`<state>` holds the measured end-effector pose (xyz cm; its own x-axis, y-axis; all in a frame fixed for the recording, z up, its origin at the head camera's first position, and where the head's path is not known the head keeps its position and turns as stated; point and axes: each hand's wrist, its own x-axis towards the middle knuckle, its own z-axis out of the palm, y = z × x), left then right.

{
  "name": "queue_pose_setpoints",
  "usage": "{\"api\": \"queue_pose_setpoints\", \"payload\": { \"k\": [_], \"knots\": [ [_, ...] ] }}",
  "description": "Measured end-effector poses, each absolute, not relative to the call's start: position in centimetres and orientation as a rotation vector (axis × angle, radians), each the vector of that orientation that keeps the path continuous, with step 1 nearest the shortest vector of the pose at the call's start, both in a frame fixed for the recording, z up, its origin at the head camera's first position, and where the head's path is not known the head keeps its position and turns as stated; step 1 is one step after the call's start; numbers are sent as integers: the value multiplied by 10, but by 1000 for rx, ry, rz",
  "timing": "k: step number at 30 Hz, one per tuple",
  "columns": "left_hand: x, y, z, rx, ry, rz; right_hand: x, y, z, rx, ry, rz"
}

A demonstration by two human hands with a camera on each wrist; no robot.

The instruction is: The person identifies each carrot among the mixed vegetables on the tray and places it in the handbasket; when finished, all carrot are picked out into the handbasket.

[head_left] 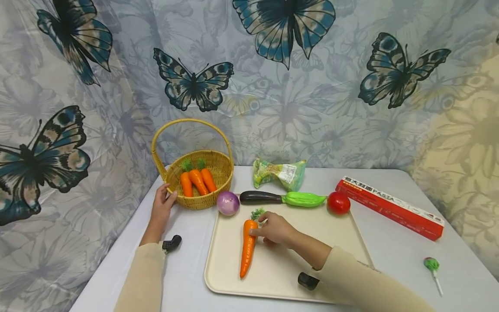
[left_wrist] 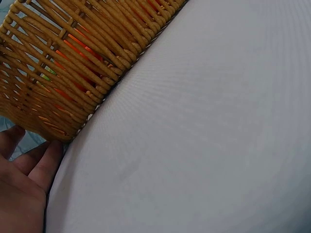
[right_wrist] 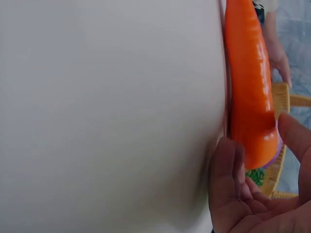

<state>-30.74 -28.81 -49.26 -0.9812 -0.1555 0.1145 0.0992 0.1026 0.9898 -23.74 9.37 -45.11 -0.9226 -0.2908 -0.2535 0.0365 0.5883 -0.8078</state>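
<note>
My left hand (head_left: 161, 203) rests its fingertips against the left side of a wicker basket (head_left: 202, 202), its fingers fairly straight in the left wrist view. Several orange carrots (head_left: 198, 181) with green tops lie inside. Above the cream tray (head_left: 280, 286), my right hand (head_left: 277, 229) is at the thick end of a single carrot (head_left: 247, 249), which lies on the tray. In the right wrist view, the thumb is close over this carrot (right_wrist: 250, 82) and the other fingers are beside its thick end, not wrapped round it.
Along the tray's back edge lie a purple onion (head_left: 228, 203), an eggplant (head_left: 260, 197), a green vegetable (head_left: 304, 199) and a tomato (head_left: 338, 203). Behind them is a green packet (head_left: 279, 173). A red pasta box (head_left: 390, 209) and a lollipop (head_left: 432, 264) lie to the right.
</note>
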Motion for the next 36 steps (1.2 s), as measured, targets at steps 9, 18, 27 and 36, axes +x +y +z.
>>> {"api": "queue_pose_setpoints", "payload": {
  "k": [9, 18, 27, 36],
  "knots": [
    [-301, -285, -484, 76, -2184, -2021, -228, 72, -454, -277, 2489, -1117],
    [-289, -278, -468, 84, -2203, -2006, -221, 73, -450, -276, 2336, -1366],
    [-289, -281, -469, 71, -2207, -2011, -225, 73, -448, -310, 2118, -1722],
    [-294, -280, -472, 82, -2186, -2015, -250, 64, -430, -302, 2024, -1866]
  ]
}}
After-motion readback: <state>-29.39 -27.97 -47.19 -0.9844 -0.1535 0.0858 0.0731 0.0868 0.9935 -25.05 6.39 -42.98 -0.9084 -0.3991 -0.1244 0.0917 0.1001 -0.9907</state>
